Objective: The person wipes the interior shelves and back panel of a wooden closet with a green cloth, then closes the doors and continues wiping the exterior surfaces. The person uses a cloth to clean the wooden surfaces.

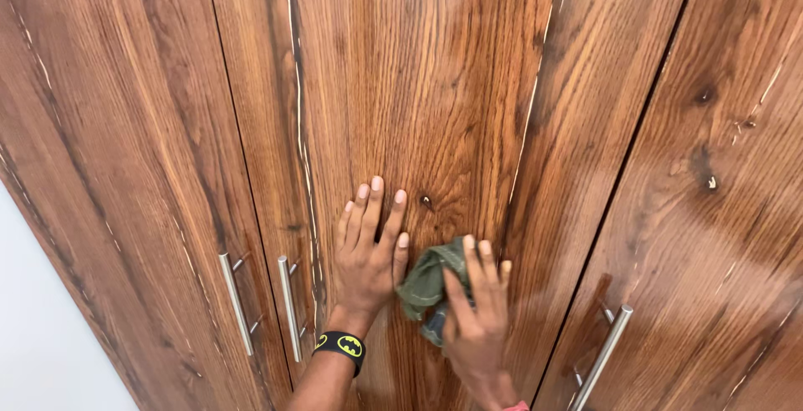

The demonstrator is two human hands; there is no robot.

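Packages, labels, signs, screens: none found.
The frame is filled edge to edge by wooden wardrobe doors, with a strip of pale wall at lower left; no package, sign or screen appears on either. The sole printed mark is a yellow-and-black emblem on a black wristband (pixel 340 347), lower centre.

I faced a wardrobe door (pixel 435 93) of dark brown wood grain, standing upright between 2 neighbouring doors. My left hand (pixel 368 252) lay flat against its panel, and my right hand (pixel 478 311) pressed a crumpled green cloth (pixel 425 281) onto it, just below a small dark knot (pixel 426 202).
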